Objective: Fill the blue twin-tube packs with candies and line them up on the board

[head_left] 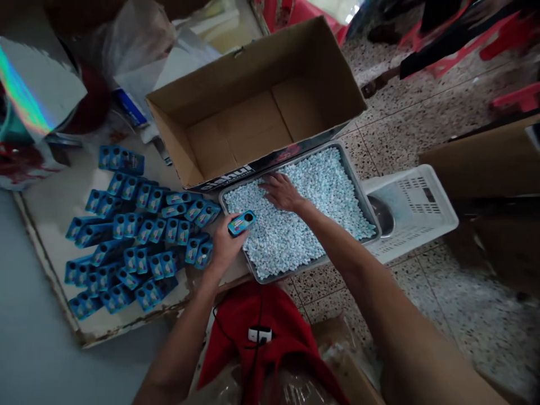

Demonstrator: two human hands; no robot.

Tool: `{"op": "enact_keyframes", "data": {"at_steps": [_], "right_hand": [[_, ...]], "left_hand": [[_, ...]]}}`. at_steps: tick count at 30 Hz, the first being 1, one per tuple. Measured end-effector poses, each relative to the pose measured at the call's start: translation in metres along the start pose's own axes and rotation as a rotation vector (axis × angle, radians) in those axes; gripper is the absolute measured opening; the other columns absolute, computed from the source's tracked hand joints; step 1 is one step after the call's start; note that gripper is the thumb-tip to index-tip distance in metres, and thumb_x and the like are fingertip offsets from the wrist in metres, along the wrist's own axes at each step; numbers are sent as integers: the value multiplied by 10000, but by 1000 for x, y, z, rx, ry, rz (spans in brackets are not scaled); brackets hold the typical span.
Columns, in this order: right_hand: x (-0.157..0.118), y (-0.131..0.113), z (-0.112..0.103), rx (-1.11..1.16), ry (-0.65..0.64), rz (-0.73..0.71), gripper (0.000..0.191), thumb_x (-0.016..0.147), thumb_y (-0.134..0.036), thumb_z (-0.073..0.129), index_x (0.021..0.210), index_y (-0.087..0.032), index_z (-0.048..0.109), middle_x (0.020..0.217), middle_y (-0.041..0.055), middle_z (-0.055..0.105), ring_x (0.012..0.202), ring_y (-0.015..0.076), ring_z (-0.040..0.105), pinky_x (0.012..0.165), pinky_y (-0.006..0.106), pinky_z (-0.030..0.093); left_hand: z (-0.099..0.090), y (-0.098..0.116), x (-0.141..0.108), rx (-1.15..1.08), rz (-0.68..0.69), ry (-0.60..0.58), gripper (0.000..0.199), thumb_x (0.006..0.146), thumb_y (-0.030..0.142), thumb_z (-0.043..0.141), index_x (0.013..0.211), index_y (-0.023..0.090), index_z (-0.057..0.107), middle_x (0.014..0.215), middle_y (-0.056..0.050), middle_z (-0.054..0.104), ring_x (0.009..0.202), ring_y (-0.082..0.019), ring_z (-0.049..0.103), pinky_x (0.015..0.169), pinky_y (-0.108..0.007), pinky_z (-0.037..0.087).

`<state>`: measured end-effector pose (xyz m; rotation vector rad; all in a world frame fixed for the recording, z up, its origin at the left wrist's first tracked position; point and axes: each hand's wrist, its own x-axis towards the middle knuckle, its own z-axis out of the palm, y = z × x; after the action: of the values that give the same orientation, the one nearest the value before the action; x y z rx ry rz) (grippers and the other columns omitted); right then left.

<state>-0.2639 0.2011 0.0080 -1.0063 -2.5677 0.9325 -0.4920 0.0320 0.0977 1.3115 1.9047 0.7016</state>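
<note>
My left hand (226, 243) grips a small blue box (242, 223) with a round dark opening on its top, held at the tray's left edge. Under and beyond it lies a grey metal tray (377, 220) filled with small white and pale-blue pellets (307, 236). My right hand (282, 192) rests on the pellets near the far side, its fingers spread and no object visible in them. Several matching blue boxes (143, 229) stand in clusters on the table to the left, many showing the same dark openings.
A large open cardboard box (253, 112) stands directly behind the tray. To the right, a white plastic basket (434, 225) holds a metal bowl (382, 216). Plastic bags (139, 39) lie at the back left of the table (46, 242). Another person's arm (383, 79) shows at upper right.
</note>
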Motion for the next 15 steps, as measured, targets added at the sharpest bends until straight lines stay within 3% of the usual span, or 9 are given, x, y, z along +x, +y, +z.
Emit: {"op": "enact_keyframes", "data": {"at_steps": [3,7,10,12,15], "right_hand": [[-15,1,14,-14,22,57,530,1042,-552,488,1409,-224,683,1596,146,563,1474,395,430,1223,603,322],[-50,-7,17,122,101,264,493,907,-602,673,1193,-210,763,1333,167,717,1234,369,601,1152,565,434],[-64,-14,16,576,321,626,365,730,-521,845,925,-227,753,1032,108,780,1054,319,680,1030,486,553],[-67,-21,14,981,410,830,377,650,-530,880,806,-238,699,821,56,757,853,271,700,814,421,620],[-69,-36,8,1334,415,891,477,679,-695,780,751,-246,635,634,23,684,599,206,638,508,330,549]], "left_hand": [[12,-4,-7,-6,-32,-9,454,755,204,828,1192,217,705,1118,-45,802,1012,-249,767,950,-373,614],[27,5,-4,25,37,-79,447,745,92,801,1165,219,719,1170,-58,785,1104,-262,748,1017,-391,593],[34,20,4,94,133,-108,429,762,34,751,1149,221,740,1147,-62,765,1126,-264,730,1032,-397,588],[36,28,10,143,171,-113,455,760,-5,712,1151,223,748,1138,-62,750,1117,-260,724,1020,-388,592],[40,37,17,216,197,-128,509,737,-60,650,1146,225,755,1128,-63,735,1110,-260,718,994,-369,595]]}}
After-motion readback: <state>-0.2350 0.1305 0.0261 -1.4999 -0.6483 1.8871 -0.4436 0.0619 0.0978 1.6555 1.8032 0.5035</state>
